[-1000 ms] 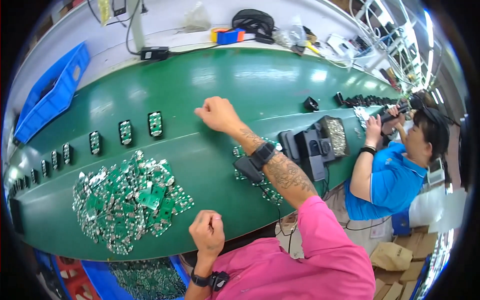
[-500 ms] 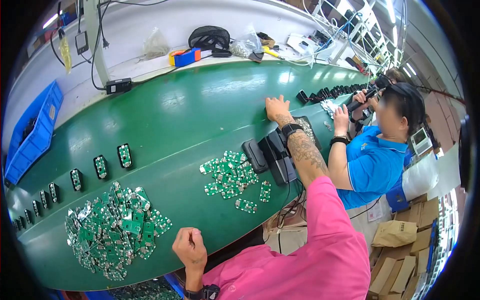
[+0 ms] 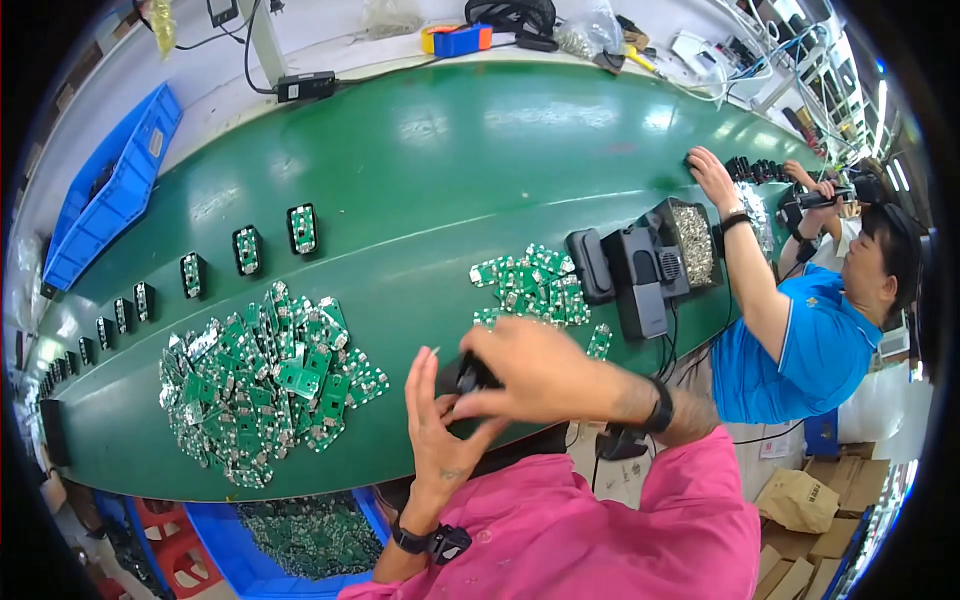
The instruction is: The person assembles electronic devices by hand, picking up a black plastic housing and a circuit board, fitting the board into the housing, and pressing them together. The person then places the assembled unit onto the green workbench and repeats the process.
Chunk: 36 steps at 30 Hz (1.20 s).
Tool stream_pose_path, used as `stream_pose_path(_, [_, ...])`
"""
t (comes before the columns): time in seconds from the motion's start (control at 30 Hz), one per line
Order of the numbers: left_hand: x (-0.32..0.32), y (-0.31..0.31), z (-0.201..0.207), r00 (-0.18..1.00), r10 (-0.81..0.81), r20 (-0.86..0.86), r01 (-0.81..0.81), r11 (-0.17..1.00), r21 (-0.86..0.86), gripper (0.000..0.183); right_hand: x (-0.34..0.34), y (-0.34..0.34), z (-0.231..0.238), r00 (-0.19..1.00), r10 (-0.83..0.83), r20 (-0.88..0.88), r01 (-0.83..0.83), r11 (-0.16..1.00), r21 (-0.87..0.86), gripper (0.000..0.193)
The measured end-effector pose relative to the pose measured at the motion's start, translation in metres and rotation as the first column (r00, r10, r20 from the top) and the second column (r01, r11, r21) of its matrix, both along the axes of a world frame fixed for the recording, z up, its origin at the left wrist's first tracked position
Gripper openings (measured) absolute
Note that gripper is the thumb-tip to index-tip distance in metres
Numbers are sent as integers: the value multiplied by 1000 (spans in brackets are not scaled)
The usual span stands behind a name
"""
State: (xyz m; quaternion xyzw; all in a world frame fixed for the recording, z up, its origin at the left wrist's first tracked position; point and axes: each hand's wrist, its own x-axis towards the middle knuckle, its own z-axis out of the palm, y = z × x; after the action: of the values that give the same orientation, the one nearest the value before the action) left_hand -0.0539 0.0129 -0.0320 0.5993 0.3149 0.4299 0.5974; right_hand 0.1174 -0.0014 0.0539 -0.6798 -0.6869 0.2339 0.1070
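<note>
Over the near edge of the green table my right hand (image 3: 535, 375) grips a small black case (image 3: 480, 373), partly hidden by its fingers and smeared by motion. Facing it, my left hand (image 3: 440, 440) has its fingers spread, close to the case. A large heap of green circuit boards (image 3: 265, 380) lies to the left of my hands. Beyond them is a smaller group of boards (image 3: 530, 285), with a single board (image 3: 600, 340) off to its right. Black cases with boards inside, such as this filled case (image 3: 303, 229), stand in a row toward the left.
Black devices (image 3: 635, 280) and a tray of small metal parts (image 3: 693, 245) stand on the right. A co-worker in blue (image 3: 800, 340) reaches toward a row of black cases (image 3: 760, 170). A blue bin (image 3: 115, 185) sits back left; another blue bin (image 3: 225, 540) of boards is below the table.
My right hand has come back from the far right side and now holds a black case. My left hand has opened from a closed pose and risen. The co-worker's hand has moved onto the table.
</note>
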Motion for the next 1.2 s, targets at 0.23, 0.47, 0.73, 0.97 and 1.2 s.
stream_pose_path(0.23, [-20, 10, -10, 986, 28, 163, 40, 916, -400, 90, -2, -71, -43, 927, -367, 78, 329, 895, 301, 63])
stream_pose_path(0.47, [-18, 12, -18, 982, -133, 133, 163, 954, -250, 83, -37, -143, -83, 924, -316, 212, 241, 917, 318, 62])
stream_pose_path(0.73, [-30, 7, -8, 985, -171, -23, 168, 980, -109, 68, -11, -140, -93, 986, -164, 3, 144, 869, 473, 39])
stream_pose_path(0.97, [-24, -9, 13, 933, -175, -315, 188, 982, 12, 58, -33, -111, -89, 485, -417, -769, 708, 703, 65, 13])
stream_pose_path(1.2, [-20, -7, 6, 913, -159, -376, 189, 981, 46, 54, -47, -106, -86, 493, -398, -774, 692, 718, 71, 15])
